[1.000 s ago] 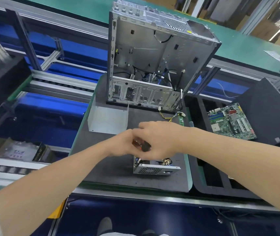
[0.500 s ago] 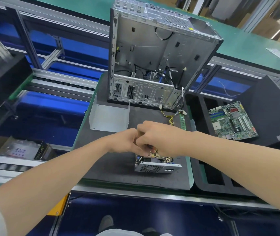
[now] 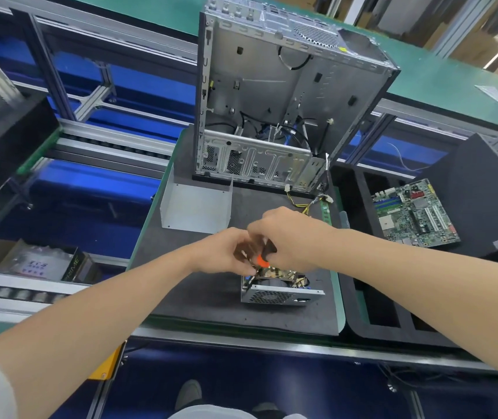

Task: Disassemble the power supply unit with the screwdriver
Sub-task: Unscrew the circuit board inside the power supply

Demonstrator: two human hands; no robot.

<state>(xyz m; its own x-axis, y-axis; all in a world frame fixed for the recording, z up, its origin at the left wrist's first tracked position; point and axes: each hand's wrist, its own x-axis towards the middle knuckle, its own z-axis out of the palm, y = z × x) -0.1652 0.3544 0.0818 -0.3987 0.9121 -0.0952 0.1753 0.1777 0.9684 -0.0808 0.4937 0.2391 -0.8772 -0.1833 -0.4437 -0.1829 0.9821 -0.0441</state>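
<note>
Grey sheet metal fills the upper centre: an open computer case (image 3: 287, 95) stands upright on the dark mat (image 3: 199, 294), and yellow wires (image 3: 306, 208) trail from its base toward the hands. Left of centre a bent metal cover (image 3: 196, 207) stands on the mat. At the right a motherboard (image 3: 414, 214) lies on a black panel (image 3: 477, 192). Below it a black foam tray (image 3: 353, 297) shows dark rectangular compartments — their contents cannot be made out. A cardboard box (image 3: 42, 264) at the left edge holds something bagged in plastic.

Low on the mat, near its front edge, sits the power supply unit (image 3: 275, 293), lid off, vent grille facing the camera. Both hands meet right above it and hide most of its top. The right hand (image 3: 293, 237) is curled round the screwdriver (image 3: 262, 260) — only a bit of orange and black handle shows. The left hand (image 3: 222, 255) has its fingers bent, tips at the unit's upper left corner; whether they pinch anything cannot be told. Bare mat lies left of the unit.
</note>
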